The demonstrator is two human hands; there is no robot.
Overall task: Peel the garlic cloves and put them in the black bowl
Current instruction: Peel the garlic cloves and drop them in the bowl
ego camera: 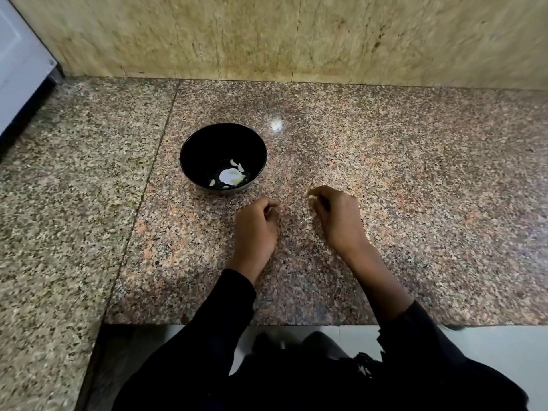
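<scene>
Garlic cloves (237, 167), pale and peeled, lie in the black bowl (201, 143) near the middle of the counter (415, 188). Toward the front edge, the left hand (256, 229) is curled, its contents hidden. Beside it, the right hand (338, 218) pinches a garlic piece (312, 198).

Your table (385, 161) is polished speckled granite, glossy enough to throw back a bright spot of light in the upper middle of the frame. The black bowl (195, 143) looks smooth and shiny, likely plastic or glazed. Behind, the wall (267, 34) is veined yellowish stone with a duller sheen. Your sleeves (225, 310) are matt black cloth. The garlic cloves (234, 176) in the bowl look pale and smooth.
</scene>
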